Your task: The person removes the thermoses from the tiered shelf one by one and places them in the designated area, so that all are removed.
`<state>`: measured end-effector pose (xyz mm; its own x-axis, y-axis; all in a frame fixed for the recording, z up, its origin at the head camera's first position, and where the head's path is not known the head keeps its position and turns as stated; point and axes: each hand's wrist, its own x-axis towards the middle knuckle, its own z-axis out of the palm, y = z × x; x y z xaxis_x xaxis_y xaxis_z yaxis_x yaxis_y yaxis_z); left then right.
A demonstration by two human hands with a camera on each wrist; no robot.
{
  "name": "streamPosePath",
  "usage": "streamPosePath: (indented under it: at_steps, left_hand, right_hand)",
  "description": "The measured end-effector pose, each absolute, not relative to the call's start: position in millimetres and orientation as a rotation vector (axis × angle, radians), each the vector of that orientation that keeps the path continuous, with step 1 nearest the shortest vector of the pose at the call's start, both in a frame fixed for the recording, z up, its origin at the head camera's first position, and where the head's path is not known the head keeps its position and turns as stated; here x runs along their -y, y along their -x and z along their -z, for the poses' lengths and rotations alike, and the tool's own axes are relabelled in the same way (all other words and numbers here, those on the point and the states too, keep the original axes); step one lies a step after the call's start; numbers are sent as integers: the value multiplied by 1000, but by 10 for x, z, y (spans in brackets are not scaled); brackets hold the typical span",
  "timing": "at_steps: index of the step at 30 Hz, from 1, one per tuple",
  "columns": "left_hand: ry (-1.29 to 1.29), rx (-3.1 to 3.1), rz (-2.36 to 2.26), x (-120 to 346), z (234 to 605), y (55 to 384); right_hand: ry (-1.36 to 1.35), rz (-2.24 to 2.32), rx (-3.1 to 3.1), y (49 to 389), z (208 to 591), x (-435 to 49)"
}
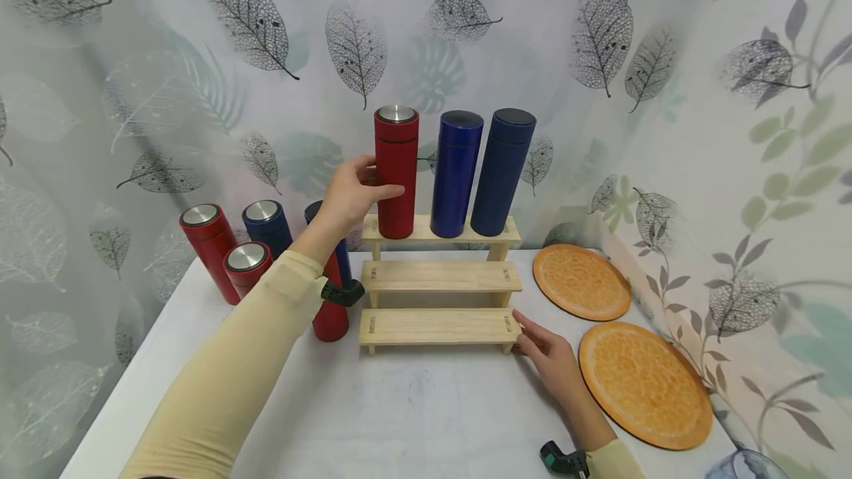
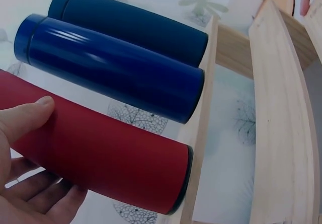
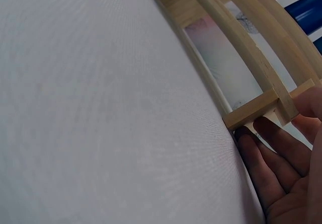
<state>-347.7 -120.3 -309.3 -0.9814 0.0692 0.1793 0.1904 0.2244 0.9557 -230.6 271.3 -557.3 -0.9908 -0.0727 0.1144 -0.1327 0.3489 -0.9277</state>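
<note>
My left hand (image 1: 351,196) holds a red thermos bottle (image 1: 398,150) with a silver lid, upright at the left end of the top step of a three-step wooden rack (image 1: 439,325). Thumb and fingers wrap its lower half; the left wrist view shows the bottle's dark base (image 2: 185,181) right at the step. Beside it on that step stand a glossy blue bottle (image 1: 456,179) and a matte navy bottle (image 1: 504,176). Down at the rack's right front corner, my right hand (image 1: 554,367) grips the end of the lowest step, thumb and fingers (image 3: 282,141) about its leg.
Left of the rack stand more bottles: a tall red one (image 1: 205,246), a shorter red one (image 1: 248,263), a navy one (image 1: 268,224) and, partly behind my left arm, another red one (image 1: 330,322). Two round orange mats (image 1: 582,283) lie on the right side of the white table (image 1: 413,420).
</note>
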Motion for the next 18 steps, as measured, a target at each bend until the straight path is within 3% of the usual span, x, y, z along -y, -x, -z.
streamPosePath:
  at_steps: [18]
  left_hand:
    - [304,2314,1830,1590,2766,3229]
  right_hand:
    - [-192,-1750,2533,2292,5570,-2702]
